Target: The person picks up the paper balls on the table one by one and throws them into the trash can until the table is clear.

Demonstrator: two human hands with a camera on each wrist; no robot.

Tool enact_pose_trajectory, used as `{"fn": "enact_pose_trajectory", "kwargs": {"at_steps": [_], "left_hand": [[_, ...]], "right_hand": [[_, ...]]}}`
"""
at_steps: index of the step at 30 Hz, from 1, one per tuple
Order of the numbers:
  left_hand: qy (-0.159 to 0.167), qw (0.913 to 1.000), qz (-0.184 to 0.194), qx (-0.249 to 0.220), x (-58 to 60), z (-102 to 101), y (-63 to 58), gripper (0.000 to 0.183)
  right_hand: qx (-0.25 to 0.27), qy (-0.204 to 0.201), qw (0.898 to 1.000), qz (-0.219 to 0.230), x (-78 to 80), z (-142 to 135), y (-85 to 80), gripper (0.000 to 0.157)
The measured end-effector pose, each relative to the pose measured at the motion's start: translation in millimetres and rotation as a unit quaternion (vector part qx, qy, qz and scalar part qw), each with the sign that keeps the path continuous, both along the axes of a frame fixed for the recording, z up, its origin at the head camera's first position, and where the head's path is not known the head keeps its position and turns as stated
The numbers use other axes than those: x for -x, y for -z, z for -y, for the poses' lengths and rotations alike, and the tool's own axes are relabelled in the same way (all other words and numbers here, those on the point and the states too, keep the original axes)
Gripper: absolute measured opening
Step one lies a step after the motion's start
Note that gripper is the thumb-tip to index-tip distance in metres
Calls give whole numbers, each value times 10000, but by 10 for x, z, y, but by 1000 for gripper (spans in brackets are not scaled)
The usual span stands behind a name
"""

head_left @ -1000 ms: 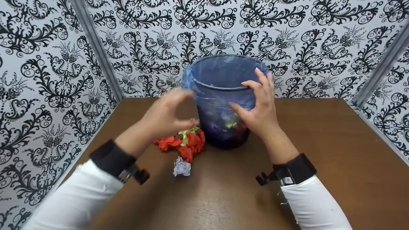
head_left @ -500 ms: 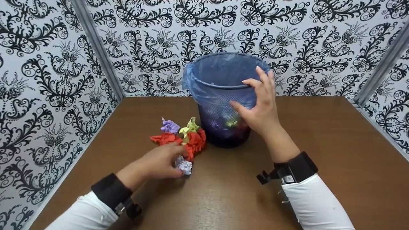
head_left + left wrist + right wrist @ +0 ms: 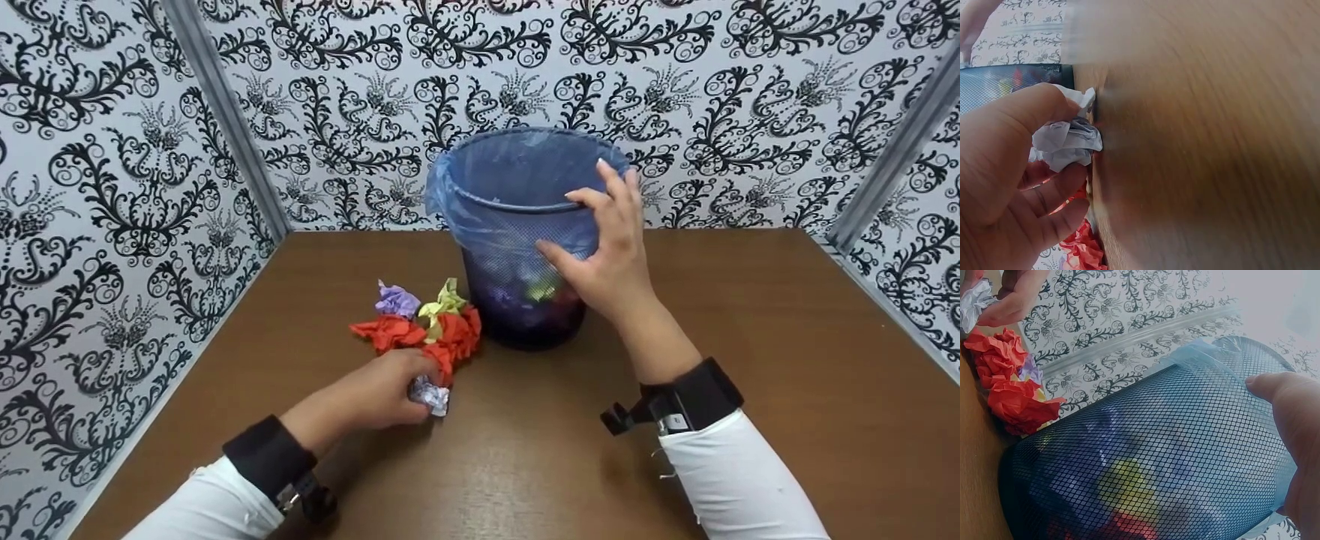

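Observation:
My left hand (image 3: 382, 390) pinches a crumpled ball of white paper (image 3: 431, 397) between thumb and fingers, low at the tabletop. The left wrist view shows that white paper ball (image 3: 1067, 140) between the thumb and fingertips. My right hand (image 3: 621, 255) grips the right side of a dark mesh wastebasket (image 3: 517, 319), fingers at the rim and thumb against its outside. A translucent blue bin liner (image 3: 480, 217) is folded over the rim. Through the mesh, crumpled paper (image 3: 1129, 486) in yellow, red and purple shows inside.
Just beyond my left hand, red crumpled paper (image 3: 457, 334) lies beside the wastebasket, with a yellow-green piece (image 3: 448, 296) and a purple piece (image 3: 396, 299). The brown table (image 3: 765, 360) meets black-and-white patterned walls (image 3: 360, 97) at the back and sides.
My left hand has come down from beside the wastebasket, leftward and nearer, and has taken hold of the white paper ball. My right hand has kept its place on the wastebasket.

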State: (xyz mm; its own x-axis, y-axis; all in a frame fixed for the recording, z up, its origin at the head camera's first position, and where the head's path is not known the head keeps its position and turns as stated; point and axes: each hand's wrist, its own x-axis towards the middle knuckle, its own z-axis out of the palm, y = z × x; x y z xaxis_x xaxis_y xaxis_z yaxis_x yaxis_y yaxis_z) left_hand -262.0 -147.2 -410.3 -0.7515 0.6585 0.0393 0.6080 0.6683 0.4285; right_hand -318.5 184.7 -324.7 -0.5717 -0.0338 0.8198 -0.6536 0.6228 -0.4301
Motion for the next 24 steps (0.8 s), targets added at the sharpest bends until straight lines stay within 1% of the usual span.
{"fn": "enact_pose_trajectory", "kwargs": {"at_steps": [7, 9, 12, 16, 18, 21, 24], "left_hand": [[67, 9997, -99, -210, -26, 7, 23, 21], [30, 9996, -135, -252, -38, 16, -3, 22], [-84, 9989, -289, -366, -55, 49, -96, 23], [-108, 9948, -737, -702, -26, 95, -272, 24], [-80, 9902, -1011, -955, 37, 109, -378, 25], [-242, 9845, -1053, -1380, 149, 111, -610, 26], [-513, 9782, -974, -1762, 257, 83, -908, 26]], "right_hand": [[-1, -13, 9999, -123, 12, -1, 9, 63], [1, -12, 9999, -119, 12, -3, 11, 63], [-30, -19, 9999, -109, 10, 2, 6, 64], [-67, -16, 9999, -113, 16, 5, 5, 64], [-54, -13, 9999, -111, 18, 2, 7, 63], [-32, -3, 9999, -97, 17, -6, 8, 63], [-8, -10, 10000, -52, 13, -8, 10, 63]]}}
